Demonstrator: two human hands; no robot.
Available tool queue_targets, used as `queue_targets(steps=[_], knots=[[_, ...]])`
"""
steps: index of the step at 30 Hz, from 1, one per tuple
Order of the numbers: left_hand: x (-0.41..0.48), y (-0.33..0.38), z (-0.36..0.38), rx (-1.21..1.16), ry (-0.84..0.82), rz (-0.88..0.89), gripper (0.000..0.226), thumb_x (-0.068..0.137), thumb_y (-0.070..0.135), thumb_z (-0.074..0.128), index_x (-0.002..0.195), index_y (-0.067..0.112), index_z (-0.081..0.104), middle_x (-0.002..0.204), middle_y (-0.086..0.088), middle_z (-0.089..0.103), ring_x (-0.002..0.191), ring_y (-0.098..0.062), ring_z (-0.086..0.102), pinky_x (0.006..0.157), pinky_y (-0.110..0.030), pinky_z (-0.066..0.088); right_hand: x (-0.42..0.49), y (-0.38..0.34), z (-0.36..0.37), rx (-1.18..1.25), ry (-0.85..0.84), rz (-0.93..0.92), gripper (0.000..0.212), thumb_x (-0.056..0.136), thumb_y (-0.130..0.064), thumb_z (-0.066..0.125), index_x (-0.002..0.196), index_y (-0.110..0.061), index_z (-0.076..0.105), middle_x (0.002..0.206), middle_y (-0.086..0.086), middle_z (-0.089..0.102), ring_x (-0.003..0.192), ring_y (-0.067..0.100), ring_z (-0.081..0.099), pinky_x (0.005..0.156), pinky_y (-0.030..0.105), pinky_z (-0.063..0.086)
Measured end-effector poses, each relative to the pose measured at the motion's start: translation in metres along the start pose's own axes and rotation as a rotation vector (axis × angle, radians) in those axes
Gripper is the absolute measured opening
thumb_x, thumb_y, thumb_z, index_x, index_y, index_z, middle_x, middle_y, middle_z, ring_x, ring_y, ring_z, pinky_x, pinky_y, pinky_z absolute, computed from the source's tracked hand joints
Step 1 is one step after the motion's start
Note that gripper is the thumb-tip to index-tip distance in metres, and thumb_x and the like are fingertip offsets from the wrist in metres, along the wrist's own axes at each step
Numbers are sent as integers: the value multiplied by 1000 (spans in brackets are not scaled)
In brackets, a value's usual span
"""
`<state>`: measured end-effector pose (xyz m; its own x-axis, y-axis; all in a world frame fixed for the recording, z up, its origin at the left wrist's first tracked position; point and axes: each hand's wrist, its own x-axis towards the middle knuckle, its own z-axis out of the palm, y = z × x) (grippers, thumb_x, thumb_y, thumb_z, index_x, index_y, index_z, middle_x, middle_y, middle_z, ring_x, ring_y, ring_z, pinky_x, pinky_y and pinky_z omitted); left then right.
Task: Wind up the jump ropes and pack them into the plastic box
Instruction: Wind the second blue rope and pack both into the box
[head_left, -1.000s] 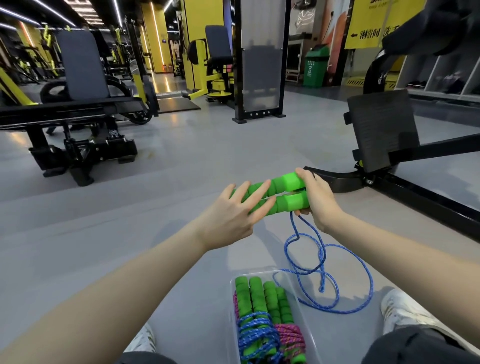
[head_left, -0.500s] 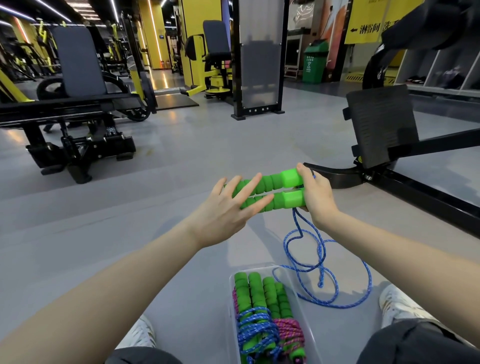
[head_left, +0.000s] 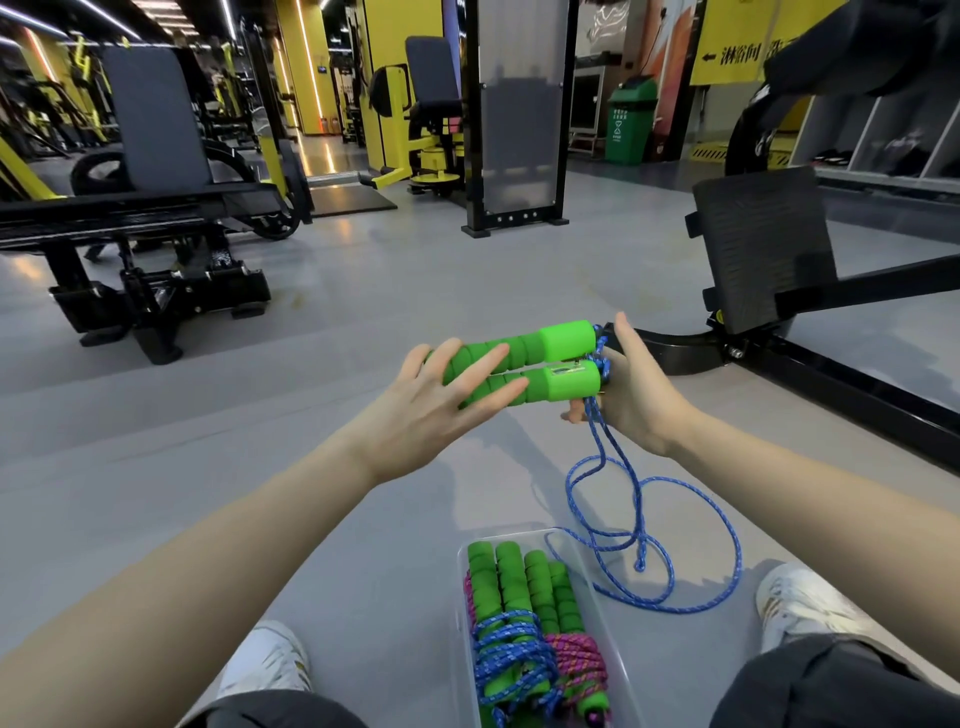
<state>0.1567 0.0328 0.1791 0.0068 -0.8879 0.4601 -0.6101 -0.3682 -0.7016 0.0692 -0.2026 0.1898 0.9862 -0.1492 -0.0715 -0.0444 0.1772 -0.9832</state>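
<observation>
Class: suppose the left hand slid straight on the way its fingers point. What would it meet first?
The left hand points right and slightly up, its fingers already on the two green handles; beyond them probably the right hand.

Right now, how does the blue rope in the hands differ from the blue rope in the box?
The blue rope in the hands hangs loose, trailing in loops on the floor; the blue rope in the box is wound tight around its handles. The first is held up by both hands, the second lies packed. Both have green foam handles.
</observation>
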Motion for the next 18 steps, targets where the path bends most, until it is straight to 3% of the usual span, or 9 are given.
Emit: queue_targets(steps=[2,4,6,9,12,15,17,18], knots=[[0,-3,0,28,-7,-54,68,77,3,29,143,20,29,142,-17,32,103,-41,43,77,-44,43,-2,0,-4,-77,34,45,67,92,-64,17,108,-10,54,69,17,55,48,24,48,64,36,47],[-1,-9,1,59,-24,-132,67,75,1,31,140,19,34,139,-19,40,100,-41,47,75,-43,45,-3,3,-9,-196,65,47,54,95,-58,24,102,-13,54,62,13,53,43,22,41,62,35,43],[-4,-15,3,103,-53,-183,62,79,1,29,138,17,40,136,-19,47,96,-41,52,74,-43,45,-3,2,-15,-325,86,8,30,97,-40,41,96,-13,55,59,10,49,42,18,35,60,33,42],[-16,-27,7,192,-98,-178,60,91,0,8,134,14,47,133,-19,52,94,-43,54,73,-44,44,-2,-3,-27,-659,108,7,11,92,-20,56,90,-10,60,60,2,42,47,13,38,56,25,44],[-32,-36,13,284,-156,-135,60,92,0,9,132,14,52,132,-19,53,95,-42,51,74,-45,42,3,-4,-44,-1114,178,48,13,91,-13,51,90,-12,65,73,3,52,67,20,53,61,28,46],[-46,-45,16,330,-180,-139,54,89,1,21,130,13,54,131,-19,52,96,-42,47,76,-47,41,6,0,-62,-1558,298,77,20,93,-22,44,91,-15,63,89,6,63,89,28,60,75,33,47],[-52,-50,16,342,-160,-176,54,88,1,22,132,12,53,132,-20,51,98,-43,47,77,-48,42,6,-3,-65,-1607,335,82,24,96,-29,43,83,-16,58,83,5,66,83,25,61,69,29,43],[-52,-51,15,345,-149,-195,54,88,1,23,132,12,52,133,-20,50,98,-44,47,78,-49,42,6,-7,-63,-1467,336,69,26,96,-29,44,82,-13,59,80,7,69,72,20,61,61,26,42]])
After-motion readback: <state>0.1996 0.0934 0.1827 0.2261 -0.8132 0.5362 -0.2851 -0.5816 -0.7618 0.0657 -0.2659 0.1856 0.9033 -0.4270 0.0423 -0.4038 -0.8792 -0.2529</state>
